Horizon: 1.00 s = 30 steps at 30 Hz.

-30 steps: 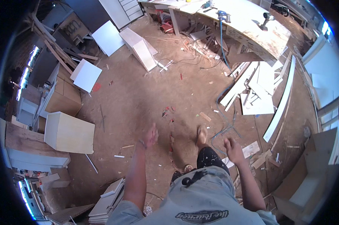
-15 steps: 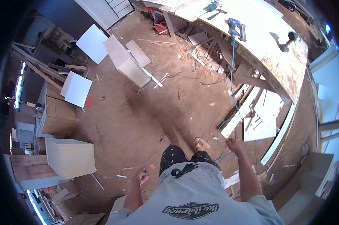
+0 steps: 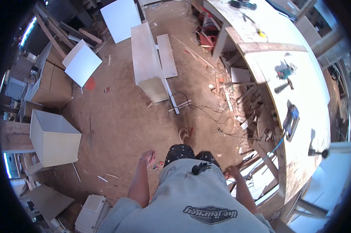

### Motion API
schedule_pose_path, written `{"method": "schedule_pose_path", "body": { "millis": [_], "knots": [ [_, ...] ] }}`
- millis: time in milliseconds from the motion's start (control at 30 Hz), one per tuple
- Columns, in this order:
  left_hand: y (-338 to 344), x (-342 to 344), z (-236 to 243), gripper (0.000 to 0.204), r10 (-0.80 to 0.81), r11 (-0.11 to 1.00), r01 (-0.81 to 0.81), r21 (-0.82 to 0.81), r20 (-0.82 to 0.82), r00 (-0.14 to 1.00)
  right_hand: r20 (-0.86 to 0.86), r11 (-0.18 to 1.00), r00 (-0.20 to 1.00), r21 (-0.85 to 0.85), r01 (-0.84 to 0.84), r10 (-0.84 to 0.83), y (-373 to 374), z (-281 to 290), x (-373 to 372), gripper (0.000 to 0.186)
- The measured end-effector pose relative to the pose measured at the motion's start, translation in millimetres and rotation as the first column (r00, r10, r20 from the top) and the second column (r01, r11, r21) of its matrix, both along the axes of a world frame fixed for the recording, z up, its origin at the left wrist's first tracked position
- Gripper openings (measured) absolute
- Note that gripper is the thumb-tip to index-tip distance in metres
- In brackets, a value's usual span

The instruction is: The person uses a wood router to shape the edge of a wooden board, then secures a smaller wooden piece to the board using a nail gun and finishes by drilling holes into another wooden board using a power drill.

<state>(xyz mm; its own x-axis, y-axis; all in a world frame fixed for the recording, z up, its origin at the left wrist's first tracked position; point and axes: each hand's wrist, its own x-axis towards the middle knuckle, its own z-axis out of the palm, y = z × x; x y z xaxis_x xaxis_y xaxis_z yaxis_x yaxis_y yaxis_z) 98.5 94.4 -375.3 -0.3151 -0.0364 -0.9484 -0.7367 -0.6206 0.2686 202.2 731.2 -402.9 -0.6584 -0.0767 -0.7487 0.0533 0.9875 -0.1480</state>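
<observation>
Watching from my remote seat, I lose the outer parts of the room to a dark round rim. Bare brown floor [image 3: 117,128], strewn with offcuts, fills the middle. A long table [image 3: 313,97] runs down the right, its top so brightly lit that detail washes out, and shadow muddles the scraps underneath. The person's grey shirt [image 3: 198,186] hides much of the legs; I make out one foot. Ahead lies a long pale box [image 3: 146,50], with a plank [image 3: 167,54] beside it. Another pale box [image 3: 59,139] stands toward the floor's left edge.

White boards [image 3: 265,179] lie in a loose pile below the table's left edge, near its closest corner; they look flat and straight-sided, partly covered by that edge. A blue nail gun [image 3: 290,120] rests just inside the same edge, and a black drill [image 3: 319,152] sits near the right one.

The right hand [image 3: 232,171] is dim beside the boards; I cannot tell its grip or whether it touches them. The left hand [image 3: 148,157] has its fingers curled in, contents unclear to me, near a small red scrap [image 3: 158,166] on the floor.
</observation>
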Motion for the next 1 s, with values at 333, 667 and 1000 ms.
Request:
{"method": "schedule_pose_path", "body": {
  "millis": [333, 667, 1000],
  "knots": [
    [-30.5, -402.5, 129.8, 0.040, 0.247, 0.923, -0.097, 0.373, -0.377, 0.893, 0.018, 0.893, 0.948, -0.331, 0.306, -0.318, -122.6, 214.8, -410.7, 0.044],
    [55.7, -855.1, 178.1, 0.038, 0.094, 0.974, 0.007, 0.225, -0.437, 0.895, -0.430, 0.468, 0.333, -0.883, 0.039, -0.839, -51.9, 348.7, -1196.6, 0.037],
    [34.6, -997.5, 257.6, 0.050, -0.168, 0.981, 0.187, 0.051, -0.264, 0.950, -0.525, 0.477, 0.026, -0.751, 0.458, -0.851, 147.1, 261.8, -1676.2, 0.122]
  ]
}}
